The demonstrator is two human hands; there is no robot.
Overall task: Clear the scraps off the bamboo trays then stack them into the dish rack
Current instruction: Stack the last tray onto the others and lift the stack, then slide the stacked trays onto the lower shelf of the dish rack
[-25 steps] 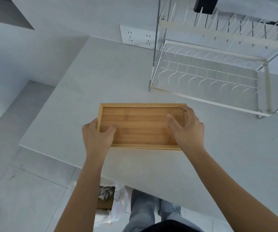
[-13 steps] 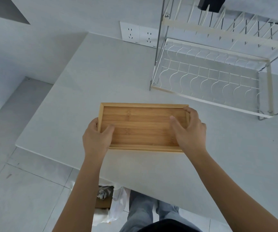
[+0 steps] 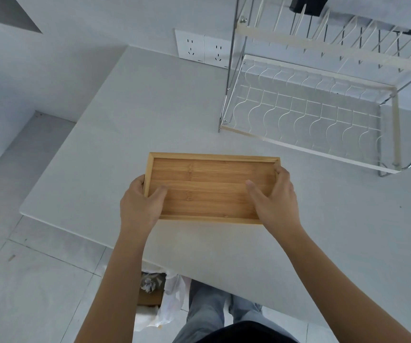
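**Tray held at both ends, rack ahead and to the right**

The bamboo tray point(image 3: 212, 188) is held flat just above, or resting on, the near part of the countertop point(image 3: 125, 134); which of the two cannot be told. Its long axis runs left to right across the person's front. Its floor appears free of scraps.

The left hand point(image 3: 141, 204) grasps the tray's left short end, thumb inside the rim. The right hand point(image 3: 275, 200) grasps the right short end in the same manner. Both are closed on the tray.

The dish rack point(image 3: 306, 147) stands beyond the tray and to the right, well apart from it, so the right hand is the nearer one. Its lower tier is visibly empty. Judged from this layout, the move calls for carrying the tray forward and rightward.

The countertop is pale and bare. A wall socket point(image 3: 203, 47) sits behind it. A bin with crumpled waste point(image 3: 152, 284) shows below the counter edge, on the tiled floor point(image 3: 26, 280).
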